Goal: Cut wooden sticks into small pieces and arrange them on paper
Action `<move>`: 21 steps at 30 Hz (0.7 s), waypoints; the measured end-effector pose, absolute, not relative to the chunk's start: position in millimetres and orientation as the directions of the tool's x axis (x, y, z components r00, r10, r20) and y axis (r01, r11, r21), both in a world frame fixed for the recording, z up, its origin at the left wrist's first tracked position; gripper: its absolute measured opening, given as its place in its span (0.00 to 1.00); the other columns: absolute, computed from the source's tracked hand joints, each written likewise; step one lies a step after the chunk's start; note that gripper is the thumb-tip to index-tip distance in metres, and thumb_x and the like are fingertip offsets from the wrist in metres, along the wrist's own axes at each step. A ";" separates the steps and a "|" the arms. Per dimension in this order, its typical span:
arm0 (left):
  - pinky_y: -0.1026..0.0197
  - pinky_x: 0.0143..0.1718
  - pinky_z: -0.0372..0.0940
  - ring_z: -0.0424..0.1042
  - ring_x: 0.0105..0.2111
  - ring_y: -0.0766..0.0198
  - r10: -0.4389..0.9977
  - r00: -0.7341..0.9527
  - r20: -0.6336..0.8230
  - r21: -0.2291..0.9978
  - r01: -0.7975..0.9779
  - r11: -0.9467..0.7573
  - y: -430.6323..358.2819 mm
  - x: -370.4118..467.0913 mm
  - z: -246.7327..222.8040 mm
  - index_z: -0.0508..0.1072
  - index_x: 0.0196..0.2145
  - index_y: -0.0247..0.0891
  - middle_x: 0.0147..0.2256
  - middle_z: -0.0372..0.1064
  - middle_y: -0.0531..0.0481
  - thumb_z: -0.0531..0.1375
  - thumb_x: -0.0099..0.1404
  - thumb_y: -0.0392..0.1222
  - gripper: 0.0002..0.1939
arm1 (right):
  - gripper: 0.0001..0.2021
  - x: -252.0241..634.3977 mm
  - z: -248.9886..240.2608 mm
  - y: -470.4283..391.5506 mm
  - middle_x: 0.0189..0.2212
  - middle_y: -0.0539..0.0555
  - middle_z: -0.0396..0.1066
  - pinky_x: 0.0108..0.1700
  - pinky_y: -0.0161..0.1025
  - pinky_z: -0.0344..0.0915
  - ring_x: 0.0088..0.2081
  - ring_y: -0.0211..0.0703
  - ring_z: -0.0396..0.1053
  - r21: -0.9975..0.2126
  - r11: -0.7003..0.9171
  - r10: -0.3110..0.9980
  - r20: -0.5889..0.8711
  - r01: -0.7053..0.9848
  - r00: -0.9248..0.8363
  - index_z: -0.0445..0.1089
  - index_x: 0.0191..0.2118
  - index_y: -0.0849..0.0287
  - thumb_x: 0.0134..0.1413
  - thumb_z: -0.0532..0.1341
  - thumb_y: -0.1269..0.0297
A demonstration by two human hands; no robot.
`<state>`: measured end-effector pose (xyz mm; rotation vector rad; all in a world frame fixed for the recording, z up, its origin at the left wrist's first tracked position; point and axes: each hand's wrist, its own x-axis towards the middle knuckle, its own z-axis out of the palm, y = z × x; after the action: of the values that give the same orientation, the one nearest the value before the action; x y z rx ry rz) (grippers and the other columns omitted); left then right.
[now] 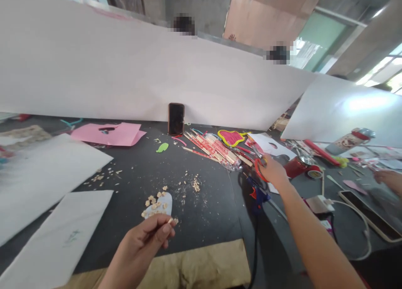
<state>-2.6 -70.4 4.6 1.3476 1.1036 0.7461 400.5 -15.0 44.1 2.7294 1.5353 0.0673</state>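
Note:
My left hand [147, 243] is pinched on a small pale wooden piece [171, 221] near the front of the dark table. Just beyond it lies a light blue rounded cutout [167, 202], with several small tan flower-like pieces [153, 205] on and beside it. Farther right, my right hand [270, 169] reaches across the table, its fingers at the orange handles of scissors [259, 170]. A blue glue gun [259, 194] lies below that hand. Chopsticks in red-and-white wrappers [213, 148] lie to its left, beside a pink and yellow shape [231, 138].
A phone [176, 119] leans on the white partition [141, 79]. White sheets [69, 230] and pink paper [103, 134] lie left. At right are a red can [297, 166], a bottle [351, 141], a charger with cable [320, 204], another phone [370, 215] and another person's hand [389, 181].

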 end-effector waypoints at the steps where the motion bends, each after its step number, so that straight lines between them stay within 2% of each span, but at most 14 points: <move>1: 0.68 0.28 0.64 0.66 0.24 0.67 0.916 0.353 -0.191 0.975 0.178 0.135 -70.7 -4.9 2.5 0.72 0.33 0.38 0.27 0.69 0.52 0.56 0.60 0.51 0.14 | 0.17 411.7 43.9 -11.5 0.46 0.55 0.65 0.42 0.47 0.65 0.42 0.42 0.66 0.049 -0.543 0.840 0.016 0.838 0.543 0.62 0.49 0.59 0.57 0.55 0.57; 5: 0.68 0.28 0.64 0.67 0.24 0.66 0.911 0.349 -0.219 0.969 0.186 0.162 -70.9 -9.9 -2.7 0.72 0.34 0.39 0.27 0.70 0.51 0.55 0.60 0.52 0.14 | 0.16 434.1 46.1 -1.1 0.46 0.55 0.64 0.42 0.47 0.66 0.42 0.43 0.66 0.128 -0.552 0.826 -0.047 0.824 0.561 0.62 0.49 0.60 0.56 0.56 0.59; 8: 0.68 0.29 0.64 0.67 0.24 0.67 0.907 0.365 -0.211 0.971 0.185 0.152 -70.6 -6.7 -1.9 0.72 0.32 0.39 0.27 0.69 0.52 0.55 0.60 0.51 0.13 | 0.16 425.3 47.3 11.6 0.47 0.56 0.64 0.43 0.47 0.65 0.43 0.43 0.66 0.147 -0.467 0.878 -0.041 0.872 0.477 0.62 0.49 0.59 0.56 0.56 0.59; 13: 0.69 0.27 0.63 0.67 0.24 0.68 0.894 0.399 -0.206 0.976 0.155 0.156 -71.8 2.9 0.0 0.71 0.32 0.39 0.27 0.69 0.53 0.54 0.62 0.49 0.12 | 0.15 391.4 30.5 39.0 0.48 0.55 0.64 0.44 0.47 0.65 0.44 0.43 0.65 0.109 -0.270 0.959 -0.057 0.957 0.277 0.63 0.49 0.58 0.57 0.55 0.59; 17: 0.68 0.28 0.63 0.67 0.24 0.67 0.881 0.436 -0.183 0.980 0.148 0.131 -73.6 3.0 3.7 0.71 0.31 0.39 0.27 0.68 0.52 0.52 0.63 0.49 0.13 | 0.16 379.3 18.5 47.6 0.47 0.56 0.64 0.43 0.47 0.65 0.44 0.43 0.66 0.089 -0.258 0.964 -0.047 0.962 0.263 0.62 0.49 0.59 0.56 0.56 0.59; 21: 0.68 0.31 0.63 0.68 0.26 0.66 0.882 0.443 -0.159 0.981 0.173 0.090 -74.5 0.0 10.3 0.70 0.29 0.38 0.27 0.68 0.52 0.51 0.64 0.48 0.14 | 0.16 379.8 27.2 47.1 0.47 0.56 0.64 0.43 0.48 0.65 0.44 0.44 0.66 0.000 -0.257 0.966 0.004 0.966 0.257 0.62 0.49 0.60 0.56 0.56 0.59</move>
<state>0.0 -74.5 10.3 1.4058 1.0116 0.6907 379.8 47.1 27.2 2.4928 1.9158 0.0050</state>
